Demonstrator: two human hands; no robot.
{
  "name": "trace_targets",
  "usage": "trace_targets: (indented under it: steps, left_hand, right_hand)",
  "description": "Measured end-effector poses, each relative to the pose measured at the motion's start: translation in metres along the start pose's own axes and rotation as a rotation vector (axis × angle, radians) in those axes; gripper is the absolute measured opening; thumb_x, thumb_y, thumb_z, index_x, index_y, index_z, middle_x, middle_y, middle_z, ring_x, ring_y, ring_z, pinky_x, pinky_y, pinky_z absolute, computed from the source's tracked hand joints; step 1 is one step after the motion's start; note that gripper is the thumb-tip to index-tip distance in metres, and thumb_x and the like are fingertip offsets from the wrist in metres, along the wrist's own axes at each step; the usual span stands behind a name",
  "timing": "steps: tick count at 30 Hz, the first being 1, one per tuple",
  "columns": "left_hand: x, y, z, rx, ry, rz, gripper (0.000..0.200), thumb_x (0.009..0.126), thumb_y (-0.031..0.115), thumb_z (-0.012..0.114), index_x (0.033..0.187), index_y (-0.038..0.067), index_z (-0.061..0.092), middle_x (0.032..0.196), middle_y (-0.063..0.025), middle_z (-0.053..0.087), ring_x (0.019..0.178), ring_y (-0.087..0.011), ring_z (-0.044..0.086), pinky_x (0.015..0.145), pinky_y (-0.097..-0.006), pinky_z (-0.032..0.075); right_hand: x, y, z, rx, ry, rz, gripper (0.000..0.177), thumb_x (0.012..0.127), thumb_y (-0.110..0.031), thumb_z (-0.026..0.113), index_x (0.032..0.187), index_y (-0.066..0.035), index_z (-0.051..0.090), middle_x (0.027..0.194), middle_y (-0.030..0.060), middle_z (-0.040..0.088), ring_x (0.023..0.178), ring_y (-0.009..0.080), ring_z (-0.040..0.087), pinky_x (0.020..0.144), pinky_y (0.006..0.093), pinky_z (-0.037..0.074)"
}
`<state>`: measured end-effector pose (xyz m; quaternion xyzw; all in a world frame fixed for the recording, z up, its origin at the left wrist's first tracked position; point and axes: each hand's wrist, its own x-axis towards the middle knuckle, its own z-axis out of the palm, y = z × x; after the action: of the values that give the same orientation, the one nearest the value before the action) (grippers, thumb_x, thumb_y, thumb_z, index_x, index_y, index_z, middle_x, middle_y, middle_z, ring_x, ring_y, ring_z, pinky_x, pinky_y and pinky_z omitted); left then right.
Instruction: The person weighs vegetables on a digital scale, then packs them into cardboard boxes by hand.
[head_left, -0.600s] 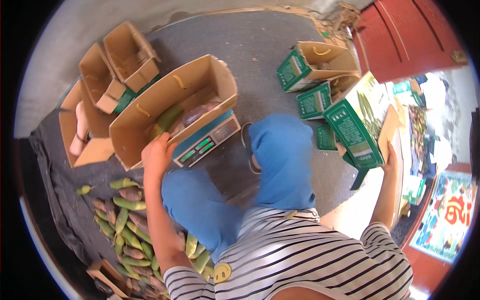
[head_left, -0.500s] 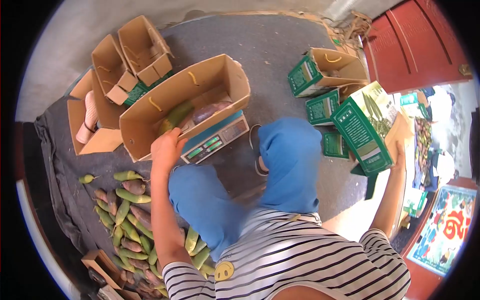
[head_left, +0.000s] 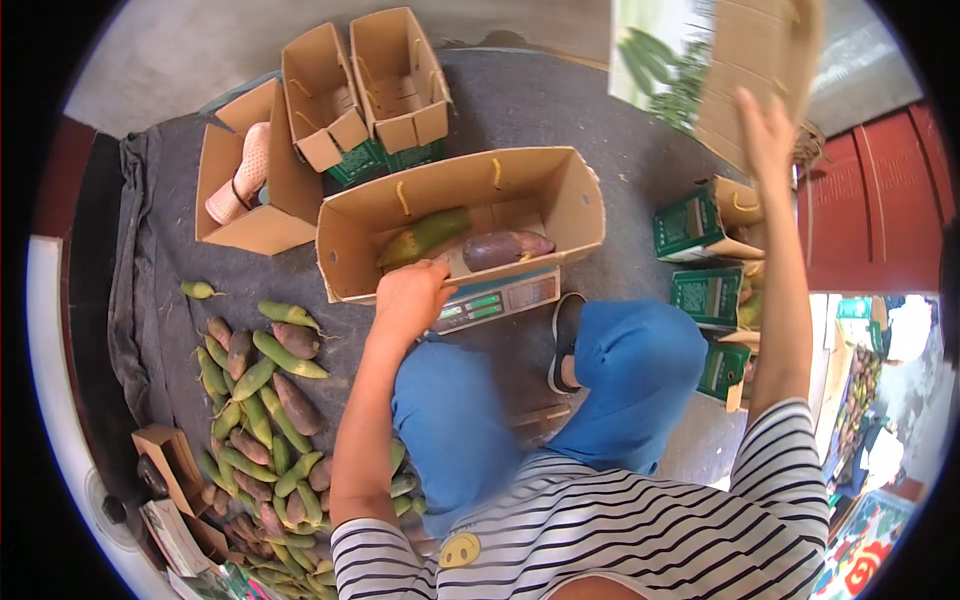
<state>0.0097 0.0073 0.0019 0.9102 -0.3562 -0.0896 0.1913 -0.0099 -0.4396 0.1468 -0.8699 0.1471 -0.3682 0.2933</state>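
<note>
My left hand (head_left: 412, 300) grips the near rim of a long open cardboard box (head_left: 350, 235), its fingers closed over the edge. Inside the box lie a green radish (head_left: 425, 236) and a purple one (head_left: 505, 249). The box rests on a scale (head_left: 497, 301) with lit green displays. At the upper right, my right hand (head_left: 765, 130) is raised with its fingers stretched along the side of a printed carton (head_left: 735, 80), which is partly outside the view and slightly blurred.
Green and purple radishes (head_left: 255, 440) are heaped at the left. Two open boxes (head_left: 325, 95) and one holding a pink mesh-like item (head_left: 240, 175) stand behind. Green cartons (head_left: 705, 298) line the right, near a red door (head_left: 860, 200).
My right hand and the printed carton have moved up and forward from the right side. The view has shifted; my left hand stays at the long box's rim.
</note>
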Motion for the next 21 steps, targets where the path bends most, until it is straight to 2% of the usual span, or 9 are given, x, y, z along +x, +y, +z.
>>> trace_targets:
  steps: [1, 2, 4, 12, 15, 18, 19, 20, 21]
  left_hand:
    - [0.001, 0.0, 0.001, 0.002, -0.004, -0.002, 0.017, 0.077, 0.021, 0.068, 0.084, 0.008, 0.059, 0.079, -0.0107, 0.061, 0.078, -0.0313, 0.062, 0.066, -0.0424, 0.048]
    - [0.001, -0.001, 0.0, 0.006, -0.009, -0.005, 0.017, 0.077, 0.021, 0.068, 0.083, 0.008, 0.059, 0.079, -0.0107, 0.061, 0.078, -0.0311, 0.062, 0.066, -0.0424, 0.048]
    - [0.001, 0.0, -0.002, 0.014, -0.016, -0.012, 0.017, 0.077, 0.022, 0.068, 0.082, 0.008, 0.059, 0.078, -0.0105, 0.061, 0.077, -0.0307, 0.062, 0.066, -0.042, 0.048]
    - [0.0, -0.002, 0.002, -0.001, 0.013, -0.037, 0.014, 0.073, 0.016, 0.067, 0.076, 0.007, 0.058, 0.07, -0.0109, 0.058, 0.071, -0.031, 0.061, 0.063, -0.0424, 0.049]
    - [0.001, -0.003, 0.002, -0.052, 0.028, -0.05, 0.013, 0.073, 0.016, 0.066, 0.075, 0.006, 0.058, 0.07, -0.0114, 0.058, 0.07, -0.0319, 0.061, 0.062, -0.0426, 0.048]
    - [0.002, -0.004, 0.006, -0.053, 0.018, -0.056, 0.013, 0.074, 0.017, 0.065, 0.075, 0.007, 0.057, 0.069, -0.0115, 0.058, 0.069, -0.0324, 0.061, 0.061, -0.0441, 0.048]
    - [0.002, -0.007, 0.009, -0.054, 0.009, -0.073, 0.013, 0.075, 0.018, 0.064, 0.075, 0.007, 0.057, 0.069, -0.0115, 0.058, 0.069, -0.0325, 0.061, 0.061, -0.0444, 0.048]
    - [0.001, -0.009, 0.012, -0.073, 0.021, -0.067, 0.012, 0.075, 0.018, 0.064, 0.075, 0.007, 0.058, 0.069, -0.0117, 0.059, 0.07, -0.0323, 0.062, 0.061, -0.0446, 0.048]
    - [0.001, -0.01, 0.014, -0.092, 0.032, -0.063, 0.012, 0.075, 0.018, 0.064, 0.074, 0.007, 0.059, 0.07, -0.0119, 0.06, 0.072, -0.0322, 0.062, 0.061, -0.0447, 0.048]
  right_hand:
    - [0.021, 0.034, 0.044, -0.035, -0.033, -0.123, 0.038, 0.091, -0.031, 0.061, 0.11, 0.001, 0.058, 0.096, 0.0076, 0.065, 0.084, 0.0129, 0.057, 0.075, 0.0292, 0.047]
    - [0.028, 0.03, 0.083, 0.063, -0.149, -0.045, 0.036, 0.091, -0.029, 0.06, 0.111, 0.002, 0.058, 0.094, 0.008, 0.066, 0.084, 0.0132, 0.059, 0.076, 0.0294, 0.048]
    - [0.046, 0.058, 0.165, 0.105, -0.254, 0.019, 0.039, 0.086, -0.031, 0.062, 0.11, 0.0, 0.059, 0.095, 0.0165, 0.067, 0.089, 0.0237, 0.064, 0.08, 0.0359, 0.048]
    - [0.019, 0.007, 0.341, -0.324, -0.458, 0.151, 0.034, 0.083, -0.028, 0.055, 0.105, -0.003, 0.062, 0.104, 0.0204, 0.065, 0.102, 0.0377, 0.06, 0.085, 0.0474, 0.047]
    - [0.013, 0.014, 0.394, -0.422, -0.489, 0.105, 0.05, 0.08, -0.025, 0.058, 0.126, -0.004, 0.052, 0.099, 0.024, 0.065, 0.087, 0.0343, 0.066, 0.074, 0.0425, 0.052]
    - [-0.009, 0.024, 0.427, -0.222, -0.879, 0.16, 0.063, 0.079, -0.015, 0.054, 0.139, -0.006, 0.036, 0.097, 0.023, 0.065, 0.073, 0.0261, 0.065, 0.06, 0.0375, 0.053]
    - [-0.014, 0.006, 0.416, -0.229, -0.908, 0.16, 0.071, 0.078, -0.008, 0.052, 0.145, -0.008, 0.027, 0.095, 0.0212, 0.064, 0.064, 0.0193, 0.061, 0.05, 0.0328, 0.05]
    - [-0.019, -0.006, 0.404, -0.181, -0.963, 0.184, 0.067, 0.08, -0.008, 0.05, 0.144, -0.009, 0.029, 0.097, 0.019, 0.064, 0.062, 0.02, 0.061, 0.051, 0.0347, 0.05]
    - [-0.017, -0.029, 0.382, -0.225, -1.077, 0.063, 0.056, 0.082, -0.013, 0.05, 0.136, -0.003, 0.039, 0.124, 0.0205, 0.056, 0.099, 0.0301, 0.063, 0.08, 0.0394, 0.052]
